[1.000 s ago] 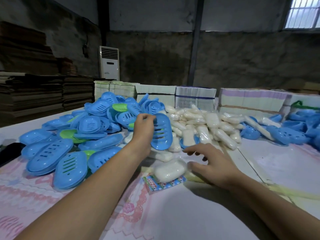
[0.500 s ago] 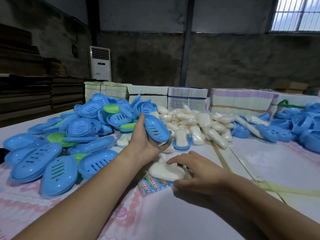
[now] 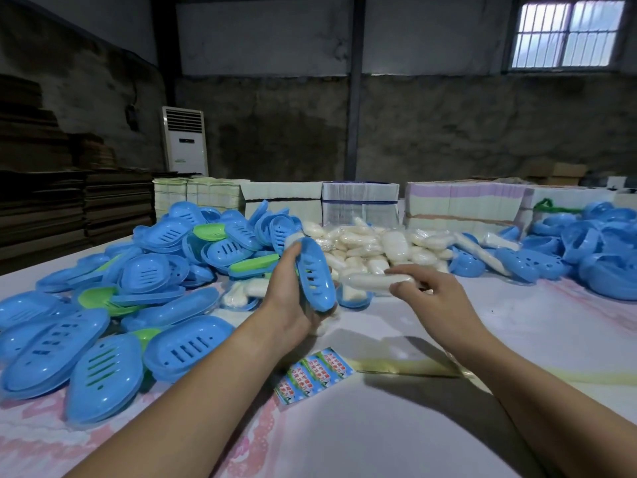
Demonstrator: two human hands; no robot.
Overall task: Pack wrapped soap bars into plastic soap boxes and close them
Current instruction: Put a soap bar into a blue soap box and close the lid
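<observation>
A blue slotted soap box is held on edge above the desk, its long axis running away from the viewer. It is clasped in the left hand, thumb at the far end and fingers under the near end. Just to its right, a white wrapped soap bar is pinched lengthwise in the grip of the right hand, its long axis lying left to right, one end pointing toward the box.

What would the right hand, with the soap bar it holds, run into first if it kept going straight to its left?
Most likely the blue soap box held on edge in the left hand. The right hand carries the wrapped soap bar end-first toward it; depth between them is unclear.
</observation>
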